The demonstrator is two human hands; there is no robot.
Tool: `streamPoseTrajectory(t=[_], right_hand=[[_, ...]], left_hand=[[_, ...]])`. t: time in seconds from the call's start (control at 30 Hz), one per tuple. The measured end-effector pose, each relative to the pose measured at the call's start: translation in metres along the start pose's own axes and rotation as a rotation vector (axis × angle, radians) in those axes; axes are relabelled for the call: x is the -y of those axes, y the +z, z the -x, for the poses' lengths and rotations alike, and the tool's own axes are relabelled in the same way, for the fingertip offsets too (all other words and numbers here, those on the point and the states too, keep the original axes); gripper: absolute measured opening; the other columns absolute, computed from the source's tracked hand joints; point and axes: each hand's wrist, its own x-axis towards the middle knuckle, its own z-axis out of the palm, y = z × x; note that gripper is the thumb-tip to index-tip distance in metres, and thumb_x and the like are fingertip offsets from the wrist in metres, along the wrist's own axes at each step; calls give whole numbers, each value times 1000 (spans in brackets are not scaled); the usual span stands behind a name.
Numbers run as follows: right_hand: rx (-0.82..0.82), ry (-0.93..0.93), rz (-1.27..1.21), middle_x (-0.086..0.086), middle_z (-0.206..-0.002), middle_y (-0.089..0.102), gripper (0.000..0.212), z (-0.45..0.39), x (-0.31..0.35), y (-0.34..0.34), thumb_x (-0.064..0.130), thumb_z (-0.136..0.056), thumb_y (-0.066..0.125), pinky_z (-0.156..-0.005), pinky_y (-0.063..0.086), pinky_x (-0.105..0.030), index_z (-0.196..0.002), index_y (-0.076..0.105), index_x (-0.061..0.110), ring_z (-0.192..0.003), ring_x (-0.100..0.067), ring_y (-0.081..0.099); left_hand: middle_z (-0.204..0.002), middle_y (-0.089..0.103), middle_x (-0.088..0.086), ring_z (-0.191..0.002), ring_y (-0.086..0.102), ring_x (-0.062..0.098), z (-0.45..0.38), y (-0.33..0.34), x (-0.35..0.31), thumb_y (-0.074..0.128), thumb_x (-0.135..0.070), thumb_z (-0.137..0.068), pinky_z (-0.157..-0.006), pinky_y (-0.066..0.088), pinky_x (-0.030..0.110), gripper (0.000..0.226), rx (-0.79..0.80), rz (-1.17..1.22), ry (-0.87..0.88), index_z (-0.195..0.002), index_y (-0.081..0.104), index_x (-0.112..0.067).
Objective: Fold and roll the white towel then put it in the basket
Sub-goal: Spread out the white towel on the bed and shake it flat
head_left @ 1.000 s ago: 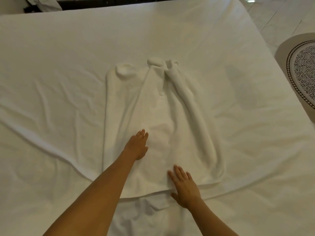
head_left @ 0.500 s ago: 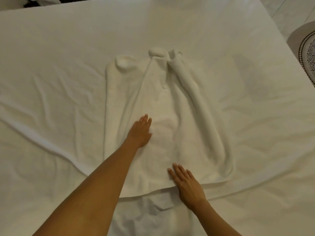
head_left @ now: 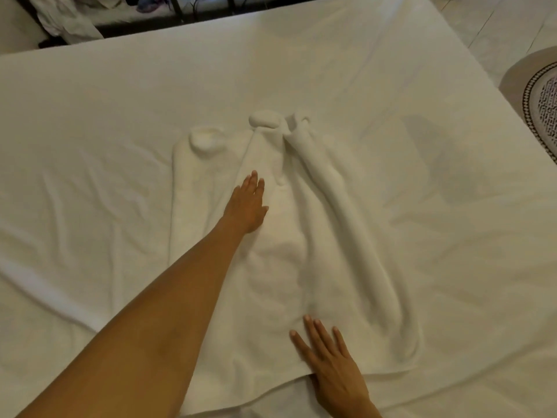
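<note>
White bed sheet (head_left: 120,146) fills view, wrinkled. White towel (head_left: 331,251) lies lengthwise mid-bed, rumpled, far corners bunched. Left hand (head_left: 245,206) flat on towel's middle, fingers straight. Right hand (head_left: 331,366) flat on near edge, fingers spread. Patterned rug (head_left: 542,101), probably round, far right.

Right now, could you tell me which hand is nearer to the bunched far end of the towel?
Left. The left hand lies flat mid-towel, just short of the bunched end; the right hand presses the near edge.
</note>
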Motion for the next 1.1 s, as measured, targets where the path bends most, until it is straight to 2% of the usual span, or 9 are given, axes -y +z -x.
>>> streamPoseTrajectory(t=[0.07, 0.17, 0.23, 0.33, 0.4, 0.5, 0.63, 0.83, 1.1], right_hand=[[-4, -28, -33, -6, -151, 38, 93, -5, -2, 5, 39, -46, 76, -112, 2, -38, -135, 54, 29, -148, -22, 10], [-69, -52, -46, -7, -162, 6, 78, -5, -7, 14, 54, -65, 62, -112, 3, -40, -138, 51, 28, -146, -24, 10], [-106, -25, -51, -9, -157, 29, 74, -4, -5, 16, 69, -75, 47, -113, 5, -39, -136, 54, 27, -146, -21, 11], [-223, 45, -71, -9, -139, 55, 74, -3, 7, 15, 74, -82, 31, -110, 18, -35, -126, 64, 24, -132, -22, 49], [-328, 204, -147, -10, -126, 66, 69, -9, 20, 12, 71, -77, 45, -98, 36, -35, -114, 71, 19, -111, -25, 66], [-340, 519, -314, -14, -104, 71, 66, -32, 44, 0, 55, -59, 81, -71, 56, -39, -103, 71, 7, -89, -31, 71], [-257, 809, -526, -11, -97, 64, 55, -61, 68, -21, 41, -62, 86, -69, 51, -39, -100, 66, 7, -85, -31, 63], [-339, 841, -428, -8, -64, 60, 36, -76, 81, -12, 19, -48, 95, -50, 46, -36, -63, 65, 9, -57, -29, 59], [-429, 936, -476, -6, -67, 56, 33, -73, 90, -7, 10, -53, 90, -52, 43, -37, -66, 59, 12, -60, -31, 58]], left_hand=[[-162, -7, 14, -151, 0, 26, -19, -4, 1, 38, -31, -102, -123, 13, 41, 66, -22, -27, 13, -154, 5, -7], [-163, -1, 11, -151, 4, 26, -45, -5, 4, 39, -21, -102, -122, 15, 40, 59, -20, -98, 100, -153, 12, -10], [-163, 4, 10, -151, 6, 25, -59, -1, 6, 41, -9, -100, -122, 15, 40, 58, -3, -182, 186, -153, 17, -12], [-163, 4, 10, -151, 8, 25, -75, 7, 9, 47, -8, -98, -121, 17, 39, 66, 40, -393, 300, -153, 13, -16], [-163, 1, 9, -151, 7, 25, -82, 9, 10, 54, -19, -96, -121, 17, 39, 76, 70, -516, 339, -154, 6, -18], [-163, 0, 7, -151, 7, 23, -91, 8, 13, 61, -32, -91, -121, 15, 40, 88, 74, -629, 361, -154, 1, -17], [-152, 35, 5, -141, 33, 23, -102, 4, 14, 63, -33, -89, -114, 27, 37, 75, 44, -685, 411, -149, 22, -16], [-121, 59, 7, -111, 57, 27, -114, 4, 17, 67, -23, -86, -96, 39, 34, 50, -47, -585, 432, -130, 45, -11], [-108, 66, 10, -97, 58, 31, -111, 9, 25, 66, -12, -84, -88, 39, 37, 37, -126, -455, 435, -117, 52, -6]])
